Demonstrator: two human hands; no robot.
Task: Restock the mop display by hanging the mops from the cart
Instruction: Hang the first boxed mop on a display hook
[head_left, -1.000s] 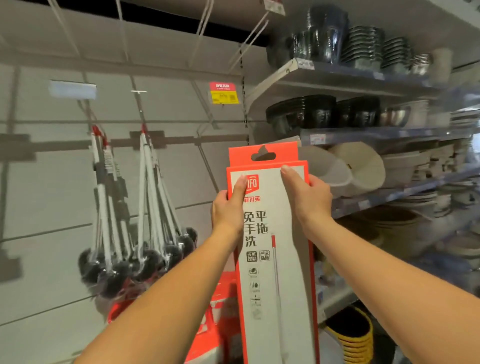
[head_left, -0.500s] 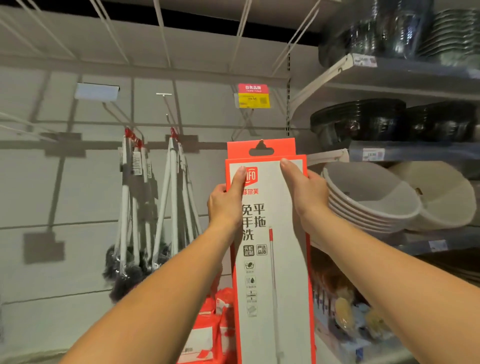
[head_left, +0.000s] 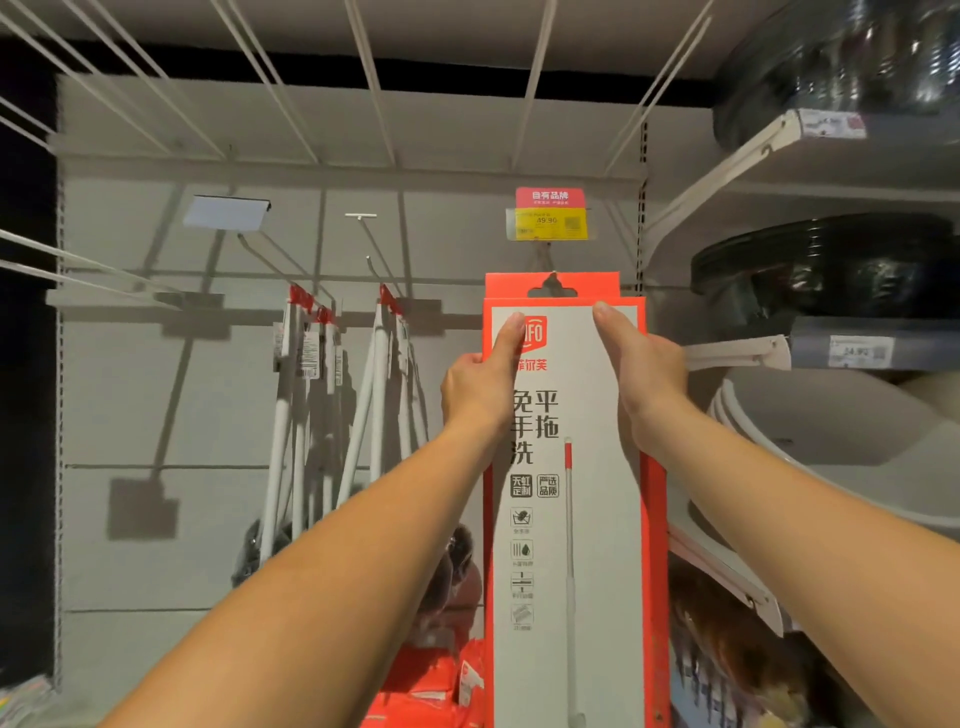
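Red-and-white cardboard, a long mop box (head_left: 566, 467), is held upright in the air against the display's back panel (head_left: 218, 395), close to that panel's right edge. Its red hang tab (head_left: 597, 285), with the cut-out slot, sits just below the yellow price tag (head_left: 549, 221), level with the hook (head_left: 543, 257) that juts out under the tag. From where I stand I cannot tell whether the hook has entered the slot or only sits in front of it.

The left grip (head_left: 480, 379) clasps the box's left edge, thumb laid up the front over the logo. The right grip (head_left: 647, 364) clasps the right edge the same way, thumb on the white face. The fingers behind the carton are hidden.

I'd judge the job to be at the hanging step for this one box. It is lifted to height and lined up, but nothing shows it bearing on the hook, and both grips carry it. What remains is to seat the slot and let go.

Near the panel's bottom edge lie red packages (head_left: 431, 675) of a similar colour; whether they are waiting stock I can't say, and the cart is out of sight. To the left, white-handled brushes (head_left: 311, 415) hang in two bunches from other hooks. To the right, shelves hold pale basins (head_left: 810, 431) and dark bowls (head_left: 831, 270).
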